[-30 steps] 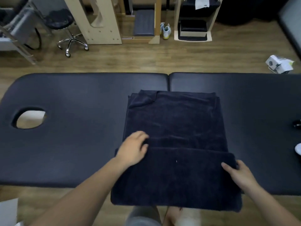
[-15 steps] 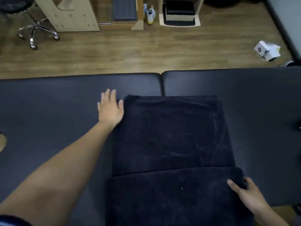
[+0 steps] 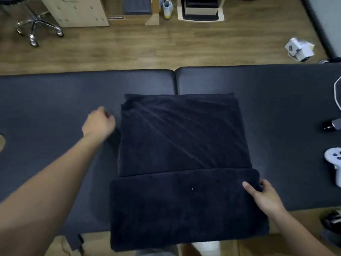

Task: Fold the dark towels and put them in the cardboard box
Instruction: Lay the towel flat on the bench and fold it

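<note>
A dark towel [image 3: 182, 137] lies folded on the black padded table [image 3: 55, 111], its near part doubled over into a thick band [image 3: 184, 206] that hangs past the table's front edge. My right hand [image 3: 262, 195] grips the right end of that band, thumb on top. My left hand [image 3: 98, 122] is blurred, with curled fingers, just left of the towel's left edge; whether it holds cloth does not show. No cardboard box is in view.
A white game controller [image 3: 334, 163], a small black object [image 3: 330, 125] and a white cable [image 3: 337, 97] lie at the table's right end. The face hole [image 3: 1, 143] is at the far left. On the wooden floor beyond: a wheeled stool [image 3: 35, 28], a small white box [image 3: 299, 49].
My left hand has drawn back from the towel's far left corner to its left side and curled its fingers. The right hand keeps its hold on the band.
</note>
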A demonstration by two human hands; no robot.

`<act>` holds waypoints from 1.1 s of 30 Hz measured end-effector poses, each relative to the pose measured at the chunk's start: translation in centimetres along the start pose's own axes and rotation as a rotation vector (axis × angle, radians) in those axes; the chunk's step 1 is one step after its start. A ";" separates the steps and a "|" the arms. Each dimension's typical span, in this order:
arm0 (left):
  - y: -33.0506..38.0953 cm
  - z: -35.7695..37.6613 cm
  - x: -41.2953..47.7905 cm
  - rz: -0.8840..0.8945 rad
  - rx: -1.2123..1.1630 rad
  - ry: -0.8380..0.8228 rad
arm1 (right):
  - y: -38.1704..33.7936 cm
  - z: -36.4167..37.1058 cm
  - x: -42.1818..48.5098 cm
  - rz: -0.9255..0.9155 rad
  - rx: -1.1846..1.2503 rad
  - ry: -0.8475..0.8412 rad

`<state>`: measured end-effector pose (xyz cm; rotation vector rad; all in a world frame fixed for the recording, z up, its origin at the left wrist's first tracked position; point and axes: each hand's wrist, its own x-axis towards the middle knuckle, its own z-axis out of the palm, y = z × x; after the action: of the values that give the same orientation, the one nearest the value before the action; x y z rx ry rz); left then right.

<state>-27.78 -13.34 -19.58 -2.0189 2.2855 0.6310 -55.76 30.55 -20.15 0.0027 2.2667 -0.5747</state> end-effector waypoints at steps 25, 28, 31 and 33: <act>-10.1 5.9 -32.6 -0.496 -0.949 -0.346 | 8.7 -3.9 -5.7 -0.107 0.106 -0.240; -9.6 3.6 -33.5 -0.437 -0.806 -0.391 | 10.1 -6.7 -6.5 -0.147 0.095 -0.310; -7.6 1.1 -33.5 -0.307 -0.814 -0.349 | 9.0 -9.2 -6.8 -0.187 0.032 -0.437; -6.0 -1.0 -32.7 -0.244 -0.845 -0.280 | 6.8 -10.3 -6.4 -0.239 0.058 -0.450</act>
<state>-16.58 16.80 -11.06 -2.2114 1.7022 1.9422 -57.30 41.94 -12.26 -0.3393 1.8218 -0.6884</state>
